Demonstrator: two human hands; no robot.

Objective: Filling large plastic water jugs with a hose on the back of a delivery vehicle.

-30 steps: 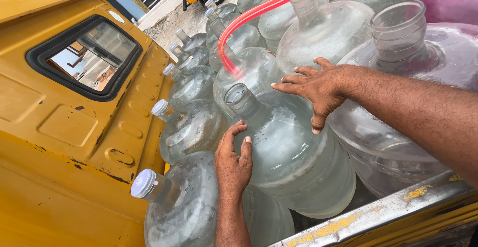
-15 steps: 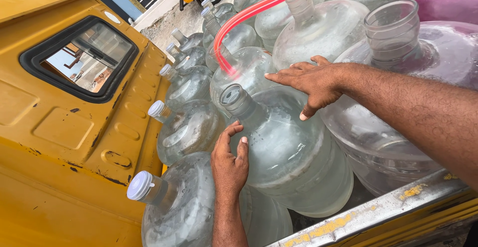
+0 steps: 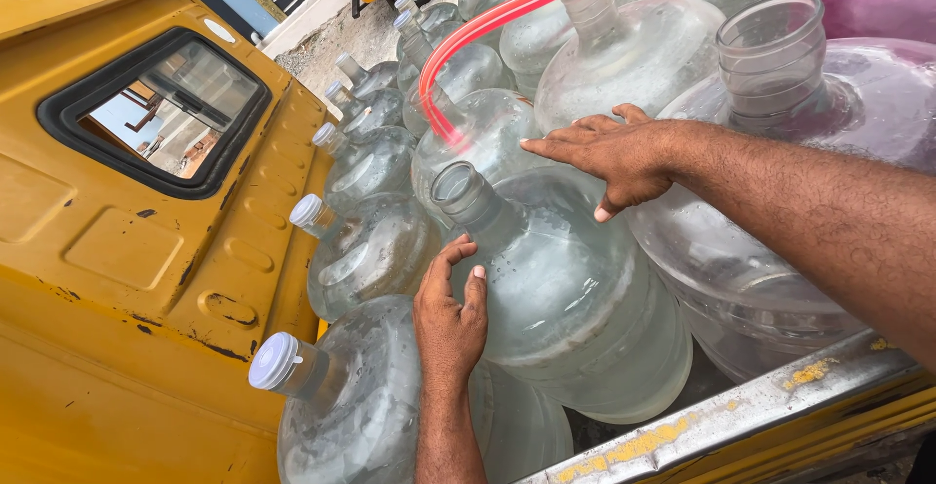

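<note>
Your left hand (image 3: 450,313) lies flat against the lower side of a large clear water jug (image 3: 570,294), fingers together and pointing up toward its neck, palm pressed to the plastic rather than wrapped round anything. Your right hand (image 3: 612,155) rests spread on the jug's upper shoulder, fingers stretched out and thumb tucked under, gripping nothing. The jug leans with its uncapped mouth toward the upper left, and it sits among many other jugs packed on a truck bed, just behind the metal edge rail (image 3: 721,416) with its flaking yellow paint. Just left of your left wrist lies a capped jug (image 3: 331,396) with a white lid, and two more white-capped ones line up beyond it along the yellow cab wall (image 3: 127,250) with its black-framed window (image 3: 156,109). To the right stands an upright open-necked jug (image 3: 780,84) touching the one you hold. A red hose (image 3: 487,36) curves over the jugs behind, ending near the leaning jug's mouth.
</note>
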